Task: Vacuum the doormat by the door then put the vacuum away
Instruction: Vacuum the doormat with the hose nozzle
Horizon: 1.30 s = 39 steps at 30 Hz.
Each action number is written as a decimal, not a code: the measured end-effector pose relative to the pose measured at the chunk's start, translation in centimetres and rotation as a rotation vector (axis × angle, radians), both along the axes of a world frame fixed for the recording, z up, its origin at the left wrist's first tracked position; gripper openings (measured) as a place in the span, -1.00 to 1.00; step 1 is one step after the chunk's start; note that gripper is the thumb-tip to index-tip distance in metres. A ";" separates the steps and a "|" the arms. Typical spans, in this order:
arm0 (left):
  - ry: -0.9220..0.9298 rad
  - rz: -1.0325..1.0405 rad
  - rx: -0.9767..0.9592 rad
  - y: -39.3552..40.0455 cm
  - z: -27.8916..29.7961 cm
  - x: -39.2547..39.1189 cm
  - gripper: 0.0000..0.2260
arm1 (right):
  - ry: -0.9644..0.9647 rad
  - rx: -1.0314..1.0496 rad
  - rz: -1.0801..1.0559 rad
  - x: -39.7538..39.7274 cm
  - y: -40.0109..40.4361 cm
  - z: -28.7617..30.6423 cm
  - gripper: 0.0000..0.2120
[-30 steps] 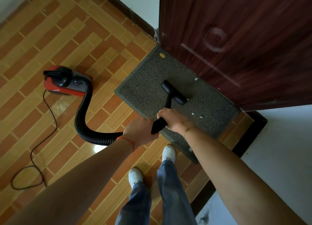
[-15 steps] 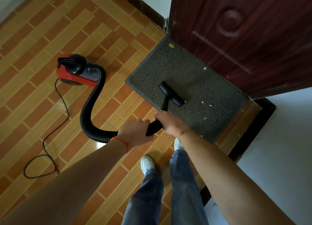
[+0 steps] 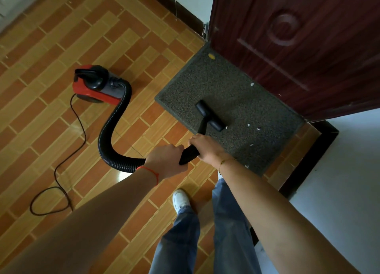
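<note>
A dark grey doormat (image 3: 224, 84) lies on the tiled floor against a dark red door (image 3: 298, 47). The black vacuum nozzle (image 3: 209, 115) rests on the mat's near middle. Small white scraps (image 3: 252, 84) dot the mat to the right of the nozzle, and a yellow speck sits near its far corner. My right hand (image 3: 205, 148) grips the black wand just behind the nozzle. My left hand (image 3: 164, 160) grips the ribbed black hose (image 3: 111, 129) at its end. The hose curves back to the red and black vacuum body (image 3: 96, 84) on the floor at left.
A black power cord (image 3: 59, 171) trails from the vacuum body and loops over the tiles at the lower left. My legs in jeans and white shoes (image 3: 181, 199) stand just before the mat. A white wall with dark skirting (image 3: 308, 160) runs on the right.
The nozzle has been drawn back toward me, from the mat's middle to nearer its front edge. My view has shifted, so the vacuum body and mat sit further right in frame.
</note>
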<state>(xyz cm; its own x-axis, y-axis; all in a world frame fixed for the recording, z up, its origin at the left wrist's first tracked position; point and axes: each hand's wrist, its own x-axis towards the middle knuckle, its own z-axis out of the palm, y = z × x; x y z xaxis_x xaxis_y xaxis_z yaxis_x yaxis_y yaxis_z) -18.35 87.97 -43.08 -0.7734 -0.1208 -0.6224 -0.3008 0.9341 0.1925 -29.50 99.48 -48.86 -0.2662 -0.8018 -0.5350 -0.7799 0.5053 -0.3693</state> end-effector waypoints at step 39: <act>0.091 0.066 0.078 10.8 -2.3 -30.8 -0.69 | 0.046 0.057 0.081 -31.9 10.3 -0.7 -0.74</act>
<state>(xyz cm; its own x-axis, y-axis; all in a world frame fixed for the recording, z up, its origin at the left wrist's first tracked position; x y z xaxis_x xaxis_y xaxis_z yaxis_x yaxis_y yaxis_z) -49.18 98.78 -45.34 -0.8191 -0.1270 -0.5594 -0.3391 0.8938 0.2935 -61.36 109.75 -49.53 -0.2272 -0.7902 -0.5692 -0.8346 0.4592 -0.3043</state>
